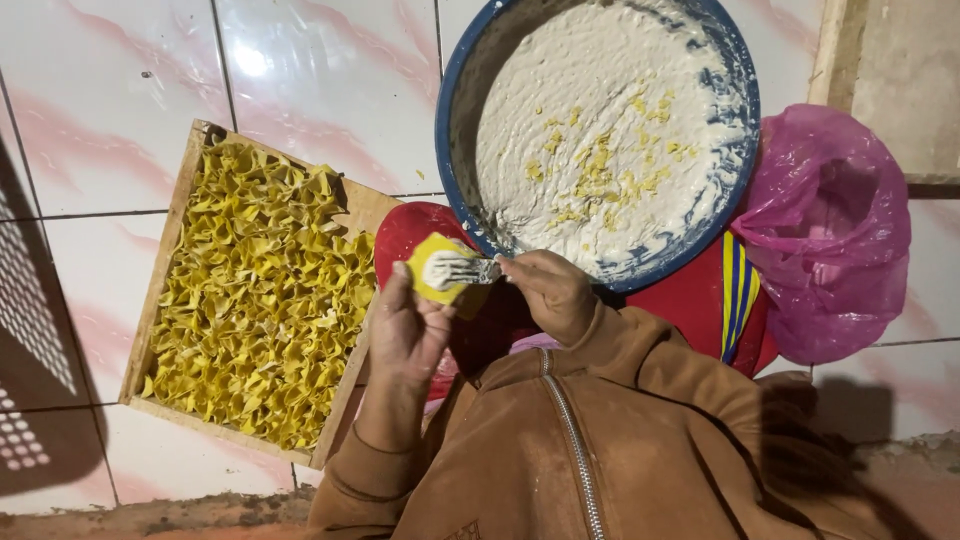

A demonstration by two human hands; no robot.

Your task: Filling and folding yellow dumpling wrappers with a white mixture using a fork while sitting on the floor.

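While pinched shut: left fingers (400, 290) on yellow wrapper (438, 268), right fingers (520, 268) on spoon (480, 270).

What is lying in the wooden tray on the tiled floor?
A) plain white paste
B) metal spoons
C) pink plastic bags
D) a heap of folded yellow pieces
D: the wooden tray is filled with a heap of folded yellow pieces; the white paste sits in the blue-rimmed bowl instead.
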